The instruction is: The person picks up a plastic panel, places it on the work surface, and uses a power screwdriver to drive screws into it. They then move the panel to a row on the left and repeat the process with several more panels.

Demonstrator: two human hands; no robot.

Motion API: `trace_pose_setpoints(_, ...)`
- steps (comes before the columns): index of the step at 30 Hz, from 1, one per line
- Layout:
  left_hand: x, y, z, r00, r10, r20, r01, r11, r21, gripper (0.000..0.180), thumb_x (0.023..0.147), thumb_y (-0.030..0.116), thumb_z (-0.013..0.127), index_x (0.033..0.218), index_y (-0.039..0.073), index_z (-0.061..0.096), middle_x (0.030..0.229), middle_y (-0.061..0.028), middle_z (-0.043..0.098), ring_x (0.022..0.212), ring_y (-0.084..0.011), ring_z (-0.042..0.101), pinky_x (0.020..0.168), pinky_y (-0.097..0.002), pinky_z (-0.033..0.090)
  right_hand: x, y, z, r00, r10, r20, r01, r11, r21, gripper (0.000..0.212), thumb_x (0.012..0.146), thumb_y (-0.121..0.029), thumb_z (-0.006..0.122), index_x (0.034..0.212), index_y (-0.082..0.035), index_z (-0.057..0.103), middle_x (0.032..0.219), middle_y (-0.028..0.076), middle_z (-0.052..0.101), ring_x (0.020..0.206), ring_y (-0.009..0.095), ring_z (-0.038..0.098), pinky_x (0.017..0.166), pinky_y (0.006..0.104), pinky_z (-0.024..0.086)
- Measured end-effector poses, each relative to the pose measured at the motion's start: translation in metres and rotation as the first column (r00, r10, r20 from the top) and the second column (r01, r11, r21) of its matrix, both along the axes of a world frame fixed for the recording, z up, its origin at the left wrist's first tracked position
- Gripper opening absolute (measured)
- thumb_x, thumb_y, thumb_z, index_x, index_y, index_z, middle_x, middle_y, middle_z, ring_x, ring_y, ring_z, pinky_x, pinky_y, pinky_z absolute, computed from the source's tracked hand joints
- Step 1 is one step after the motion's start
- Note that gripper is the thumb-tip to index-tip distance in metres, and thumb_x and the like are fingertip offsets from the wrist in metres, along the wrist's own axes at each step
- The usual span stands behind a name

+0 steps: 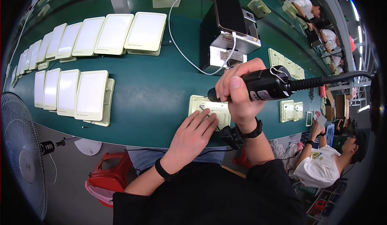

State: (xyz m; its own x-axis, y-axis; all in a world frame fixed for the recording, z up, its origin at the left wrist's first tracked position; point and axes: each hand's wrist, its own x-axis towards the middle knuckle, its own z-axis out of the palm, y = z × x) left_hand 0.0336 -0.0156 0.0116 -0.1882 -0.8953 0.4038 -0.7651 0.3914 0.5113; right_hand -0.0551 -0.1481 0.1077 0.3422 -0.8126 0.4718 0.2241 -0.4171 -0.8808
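Observation:
In my right hand is a black electric screwdriver, its cord running off to the right and its tip end pointing left. The fingers wrap round its body, above a cream plastic housing near the bench's front edge. My left hand lies on that housing with its fingers stretched out, covering the lower left part. The housing's hollow side faces up, and part of it is hidden by both hands. Whether the screwdriver's tip touches anything, I cannot tell.
Rows of white-faced cream panels lie on the green bench at left. A black machine bearing a phone stands behind my hands. More housings lie right. A fan stands far left; a co-worker sits right.

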Motion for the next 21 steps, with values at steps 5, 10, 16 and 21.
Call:
trace_pose_setpoints(5, -0.004, -0.003, 0.004, 1.000, 0.018, 0.002, -0.018, 0.999, 0.031, 0.046, 0.089, 0.008, 0.063, 0.134, 0.002, 0.065, 0.137, -0.0087, 0.064, 0.137, -0.0290, 0.055, 0.116, -0.0465, 0.044, -0.018, -0.011, 0.014, 0.987, 0.104, 0.120, -0.094, 0.992, -0.087, 0.018, 0.100, -0.013, 0.062, 0.105, -0.003, 0.048, 0.072, 0.010, 0.056, 0.055, 0.018, 0.052, 0.055, 0.0365, 0.051)
trace_pose_setpoints(10, -0.008, -0.008, 0.007, 0.999, 0.004, 0.043, -0.005, 1.000, 0.022, 0.045, 0.090, 0.006, 0.062, 0.135, 0.003, 0.064, 0.139, -0.0087, 0.063, 0.138, -0.0291, 0.054, 0.118, -0.0465, 0.042, -0.015, -0.049, 0.065, 0.966, -0.163, 0.199, 0.205, 0.956, -0.209, 0.017, 0.100, -0.015, 0.061, 0.105, -0.004, 0.049, 0.072, 0.009, 0.053, 0.055, 0.017, 0.051, 0.055, 0.0373, 0.050)
trace_pose_setpoints(16, -0.007, -0.010, 0.008, 0.999, 0.010, 0.045, -0.012, 0.999, 0.045, 0.041, 0.093, 0.006, 0.062, 0.134, 0.003, 0.065, 0.140, -0.0083, 0.063, 0.138, -0.0290, 0.054, 0.118, -0.0458, 0.042, -0.018, -0.053, 0.053, 0.962, -0.237, 0.139, 0.255, 0.957, -0.138, 0.017, 0.100, -0.016, 0.061, 0.104, -0.005, 0.050, 0.069, 0.006, 0.049, 0.053, 0.016, 0.047, 0.053, 0.0358, 0.047)
trace_pose_setpoints(21, -0.005, -0.009, 0.003, 0.999, -0.006, 0.036, 0.004, 0.997, 0.072, 0.048, 0.090, 0.007, 0.061, 0.138, 0.000, 0.061, 0.143, -0.0102, 0.060, 0.142, -0.0285, 0.051, 0.121, -0.0449, 0.040, -0.046, -0.027, 0.037, 0.980, -0.157, 0.124, 0.165, 0.985, -0.052, 0.017, 0.100, -0.016, 0.061, 0.105, -0.005, 0.049, 0.068, 0.007, 0.049, 0.051, 0.015, 0.045, 0.050, 0.0339, 0.044)
